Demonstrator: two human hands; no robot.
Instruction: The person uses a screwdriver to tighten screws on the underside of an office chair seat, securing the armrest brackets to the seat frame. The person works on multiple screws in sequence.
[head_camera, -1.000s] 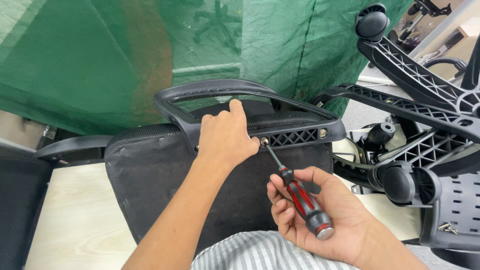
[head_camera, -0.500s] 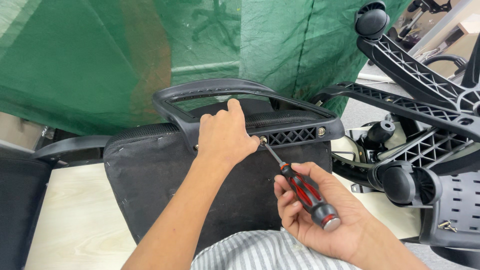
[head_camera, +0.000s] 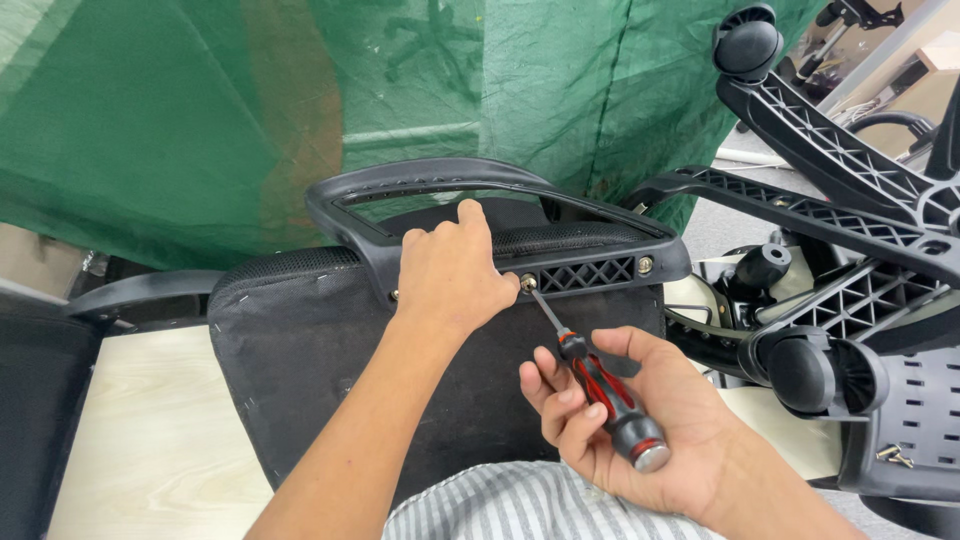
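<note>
My left hand (head_camera: 452, 272) grips the lower bar of a black plastic armrest (head_camera: 440, 185) that lies against the underside of a black fabric chair seat (head_camera: 300, 350). My right hand (head_camera: 630, 420) holds a red and black screwdriver (head_camera: 600, 385). Its tip sits on a silver screw (head_camera: 527, 283) in the armrest's ribbed bracket, just right of my left thumb. A second screw (head_camera: 645, 265) shows further right in the same bracket.
A black star-shaped chair base (head_camera: 850, 190) with castor wheels (head_camera: 748, 40) stands at the right. A green mesh sheet (head_camera: 250, 100) hangs behind. A pale wooden surface (head_camera: 150, 440) lies under the seat at the left. Another black armrest (head_camera: 140, 290) sticks out at the left.
My right hand has turned the screwdriver a little, with the handle end shifting slightly to the right. My left hand stays on the armrest bar.
</note>
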